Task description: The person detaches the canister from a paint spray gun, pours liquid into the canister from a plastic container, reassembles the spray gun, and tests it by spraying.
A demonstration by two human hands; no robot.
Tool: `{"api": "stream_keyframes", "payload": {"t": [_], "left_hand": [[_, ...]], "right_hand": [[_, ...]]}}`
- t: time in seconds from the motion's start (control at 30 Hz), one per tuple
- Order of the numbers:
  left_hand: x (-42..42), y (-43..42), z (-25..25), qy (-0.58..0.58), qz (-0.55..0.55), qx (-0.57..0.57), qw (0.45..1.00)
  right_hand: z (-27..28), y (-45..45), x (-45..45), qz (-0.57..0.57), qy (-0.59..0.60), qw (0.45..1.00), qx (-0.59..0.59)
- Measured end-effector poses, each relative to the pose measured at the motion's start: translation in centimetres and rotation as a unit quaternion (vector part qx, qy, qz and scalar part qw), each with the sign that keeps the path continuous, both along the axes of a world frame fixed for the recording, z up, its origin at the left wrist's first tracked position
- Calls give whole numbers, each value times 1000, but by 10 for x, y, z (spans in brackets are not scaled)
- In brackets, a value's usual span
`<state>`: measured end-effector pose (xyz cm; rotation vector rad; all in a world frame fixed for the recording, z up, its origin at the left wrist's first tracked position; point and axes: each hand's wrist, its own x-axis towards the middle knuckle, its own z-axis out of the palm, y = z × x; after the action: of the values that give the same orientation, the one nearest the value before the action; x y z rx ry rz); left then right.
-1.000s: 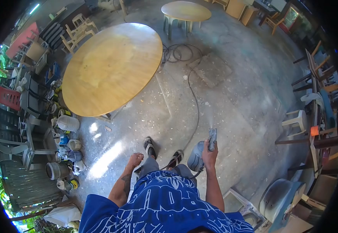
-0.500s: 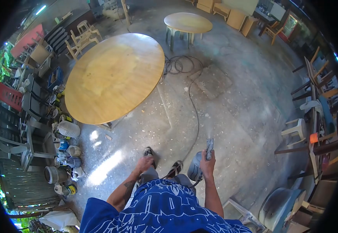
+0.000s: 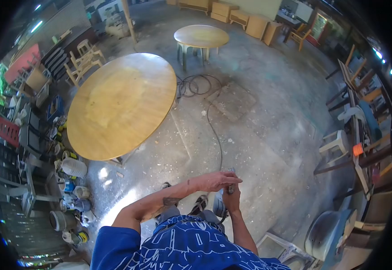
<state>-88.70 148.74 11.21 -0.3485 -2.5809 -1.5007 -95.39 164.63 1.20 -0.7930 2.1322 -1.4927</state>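
Note:
My right hand is wrapped round the handle of a spray gun in front of my body. Below it shows the gun's grey cup, partly hidden by my hand. My left hand reaches across to the gun, its fingers bent over the top of it and covering much of it. A dark hose runs over the floor toward the gun. Ahead to the left stands a large round wooden tabletop with a glossy, yellowish surface.
A smaller round table stands farther back, near the coiled hose. Paint cans and jugs line the left side. At right are a white stool and stacked wooden furniture. A round-edged basin-like piece lies at lower right.
My left hand has come up from beside my leg and across to the spray gun. My right hand and the gun have moved slightly left and down. The view has tilted up a little.

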Motion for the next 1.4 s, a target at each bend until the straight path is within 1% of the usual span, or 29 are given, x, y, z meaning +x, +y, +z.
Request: {"api": "stream_keyframes", "payload": {"t": [0.1, 0.17, 0.2, 0.27, 0.37, 0.47, 0.5, 0.57, 0.6, 0.67, 0.7, 0.77, 0.87, 1.0, 1.07, 1.13, 1.2, 1.23, 1.3, 1.33, 1.4], "left_hand": [[-13, -10, 5, -33, -65, -33, 997], [-22, -16, 7, -40, -91, -29, 995], [-26, -19, 7, -44, -104, -27, 993], [-29, -20, 9, -50, -118, -31, 991], [-33, -23, 12, -63, -133, -34, 989], [-35, -25, 13, -73, -136, -21, 988], [-35, -26, 14, -76, -136, -13, 988], [-29, -25, 16, -64, -123, 15, 990], [-27, -23, 16, -57, -116, 29, 991], [-24, -22, 6, -9, -106, 31, 994], [-23, -20, 4, 16, -101, 32, 994], [-19, -16, 2, 6, -76, 45, 996], [-16, -10, -4, -12, -33, 54, 998], [-13, -2, -9, -36, 37, 86, 995], [-12, 7, -3, -16, 92, 97, 991], [-10, 22, -4, -3, 136, 106, 985], [-6, 31, -6, 14, 178, 105, 978], [-2, 36, -9, 8, 194, 119, 974], [12, 43, -12, -3, 227, 144, 963], [21, 43, -13, -40, 236, 154, 959], [44, 36, -33, -53, 272, 177, 944]], "right_hand": [[4, -1, 2, -20, -5, 1000, 1], [8, -1, 1, -21, -30, 999, 3], [13, -2, 0, -21, -18, 1000, -5], [22, -3, 3, -22, 5, 1000, -21], [39, -7, 6, -23, 6, 1000, -13], [36, -8, 9, -37, 22, 998, -40], [31, -7, 9, -35, 25, 999, -24], [20, -5, 9, -32, 30, 999, 8], [21, -5, 9, -32, 24, 999, -13], [24, -6, 11, -32, 12, 998, -52], [23, -5, 10, -28, 0, 999, -26], [20, -3, 8, -20, -23, 999, 24], [19, -3, 5, -10, -39, 999, 26], [24, -6, 4, -28, 21, 998, -51], [19, -4, 0, -21, 57, 996, -71], [32, -6, 0, -58, 35, 994, -84], [25, 0, -10, -67, -3, 997, -25], [32, 1, -17, -76, -77, 994, 2], [46, 3, -29, -93, -223, 969, 49], [46, 3, -35, -103, -254, 961, 39], [45, 9, -45, -124, -311, 942, 19]]}}
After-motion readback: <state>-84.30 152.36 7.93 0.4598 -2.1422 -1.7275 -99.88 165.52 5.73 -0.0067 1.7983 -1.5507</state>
